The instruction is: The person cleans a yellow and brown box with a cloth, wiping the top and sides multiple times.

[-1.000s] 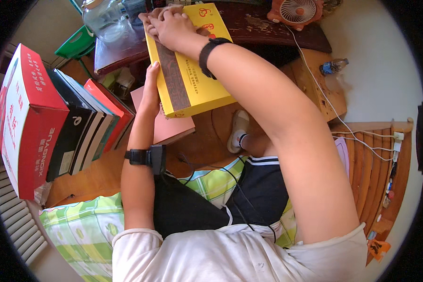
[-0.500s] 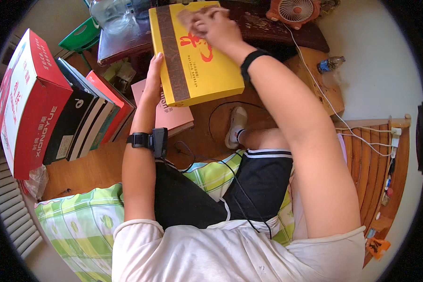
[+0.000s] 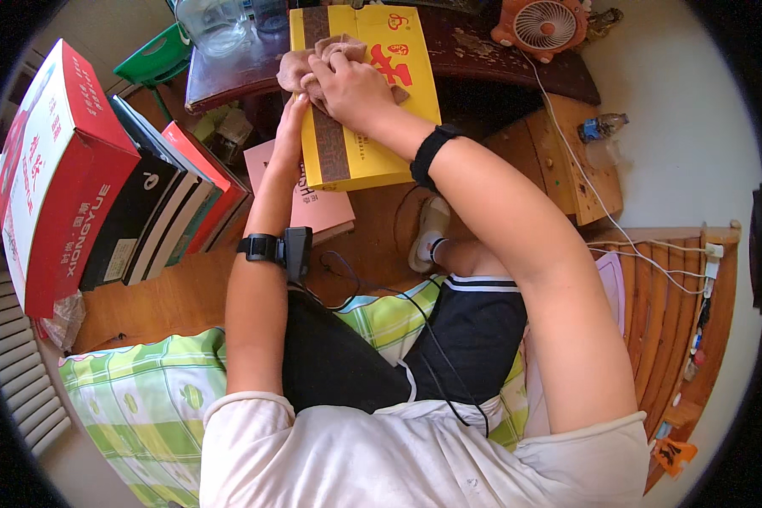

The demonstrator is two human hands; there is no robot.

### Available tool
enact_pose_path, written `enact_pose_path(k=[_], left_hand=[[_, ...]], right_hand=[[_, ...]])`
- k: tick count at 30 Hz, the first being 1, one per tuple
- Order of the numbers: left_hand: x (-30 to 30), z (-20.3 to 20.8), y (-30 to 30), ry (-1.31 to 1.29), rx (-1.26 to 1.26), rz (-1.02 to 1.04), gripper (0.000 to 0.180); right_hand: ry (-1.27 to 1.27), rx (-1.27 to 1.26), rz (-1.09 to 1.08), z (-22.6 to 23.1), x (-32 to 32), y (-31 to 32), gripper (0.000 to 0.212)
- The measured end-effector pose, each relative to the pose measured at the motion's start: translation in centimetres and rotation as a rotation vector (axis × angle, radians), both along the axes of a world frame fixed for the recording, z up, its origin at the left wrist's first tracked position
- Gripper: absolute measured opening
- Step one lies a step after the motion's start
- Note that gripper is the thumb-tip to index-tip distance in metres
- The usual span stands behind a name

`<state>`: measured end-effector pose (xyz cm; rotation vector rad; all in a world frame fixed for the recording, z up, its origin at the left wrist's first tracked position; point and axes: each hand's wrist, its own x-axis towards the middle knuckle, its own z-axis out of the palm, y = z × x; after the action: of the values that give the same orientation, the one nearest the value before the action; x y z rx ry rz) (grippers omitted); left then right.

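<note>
A yellow box (image 3: 415,114) with a dark brown patterned band and red lettering is held up in front of me, its near end at the dark table's edge. My left hand (image 3: 289,129) grips the box along its left side, the thumb showing at the edge and the other fingers hidden behind. A crumpled brownish-pink cloth (image 3: 295,71) lies pressed on the box's upper face, across the band. My right hand (image 3: 354,91) is closed on this cloth, fingers bent into it, close to the left hand's fingertips.
Behind the box stands a dark worn table (image 3: 474,59) with a clear jug (image 3: 216,30) and an orange fan (image 3: 540,25). Stacked boxes, a red-and-white one (image 3: 80,169) outermost, rise at left. A pink box (image 3: 326,212) lies below; a cable (image 3: 559,127) runs down the right.
My right hand has drawn the cloth left and nearer across the box, from the red lettering to the brown band. In view, the box sits slightly further right.
</note>
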<state>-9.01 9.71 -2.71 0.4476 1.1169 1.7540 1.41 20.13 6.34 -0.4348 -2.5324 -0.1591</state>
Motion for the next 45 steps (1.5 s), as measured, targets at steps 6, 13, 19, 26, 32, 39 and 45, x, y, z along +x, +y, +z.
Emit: enact_pose_path(k=[6, 13, 19, 26, 32, 39, 45], left_hand=[[0.0, 1.6, -1.8, 0.073, -0.039, -0.025, 0.057], [1.4, 3.5, -1.7, 0.113, -0.017, -0.038, 0.064], [1.1, 3.1, -1.5, 0.131, -0.039, -0.001, 0.063], [0.4, 0.9, 0.1, -0.005, 0.010, -0.029, 0.056], [0.1, 0.3, 0.0, 0.022, 0.050, -0.022, 0.056], [1.1, 3.0, -1.7, 0.133, -0.052, 0.013, 0.062], [1.1, 4.0, -1.4, 0.168, -0.056, 0.018, 0.064]], right_hand=[[0.008, 0.033, -0.066, 0.3, -3.0, 2.9, 0.028], [0.022, 0.023, -0.162, 0.3, -6.8, 8.4, 0.031], [0.018, 0.042, -0.097, 0.2, -5.8, 7.1, 0.041], [-0.004, -0.034, 0.046, -0.2, -0.7, 1.7, 0.046], [-0.096, 0.026, -0.012, 0.5, 2.9, 2.9, 0.045], [-0.132, -0.064, -0.285, 1.5, 4.0, 9.3, 0.041], [-0.020, 0.151, -0.287, 0.4, 2.6, 12.6, 0.042]])
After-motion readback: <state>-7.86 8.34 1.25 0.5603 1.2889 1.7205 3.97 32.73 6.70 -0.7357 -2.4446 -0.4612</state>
